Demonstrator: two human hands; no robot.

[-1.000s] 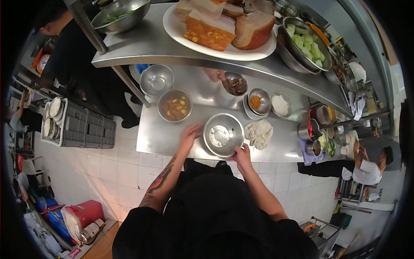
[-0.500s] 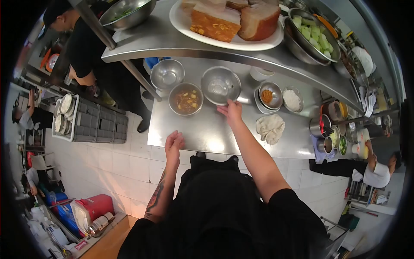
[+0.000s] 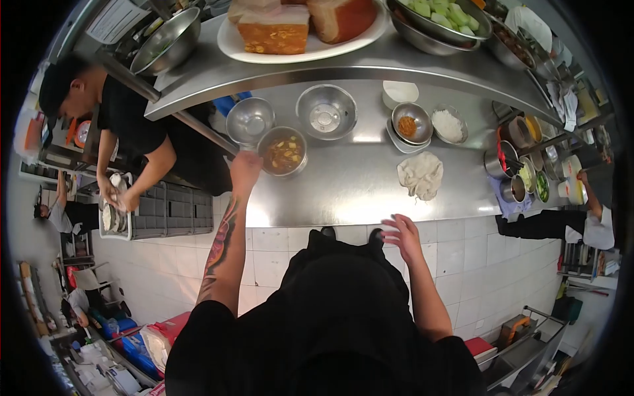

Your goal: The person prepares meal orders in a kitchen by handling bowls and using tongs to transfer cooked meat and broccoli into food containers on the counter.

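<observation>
My left hand (image 3: 246, 170) is at the left rim of a metal bowl of brown liquid with yellowish chunks (image 3: 284, 153). Its fingers are curled and mostly out of sight, so whether they grip the rim is unclear. Just behind, an empty metal bowl (image 3: 249, 119) stands close to that bowl. A wider metal bowl (image 3: 325, 113), apparently empty, sits farther right on the steel table (image 3: 330, 191). In front of the table's near edge, my right hand (image 3: 404, 237) hangs open with fingers apart, holding nothing. A crumpled cloth (image 3: 421, 175) is the nearest thing to it.
A metal bowl of orange-brown seasoning (image 3: 412, 124) and a bowl of white powder (image 3: 450, 124) stand at the right. Overhead, a steel shelf (image 3: 330, 74) carries meat slabs (image 3: 274, 36) and cut green vegetables (image 3: 442, 14). At the left, a co-worker (image 3: 132, 125) handles things in a crate (image 3: 175, 208).
My right hand has left the wide bowl's rim and drawn back past the table edge. My left hand has moved forward to the bowl of brown liquid. The co-worker's hands have come over the crate.
</observation>
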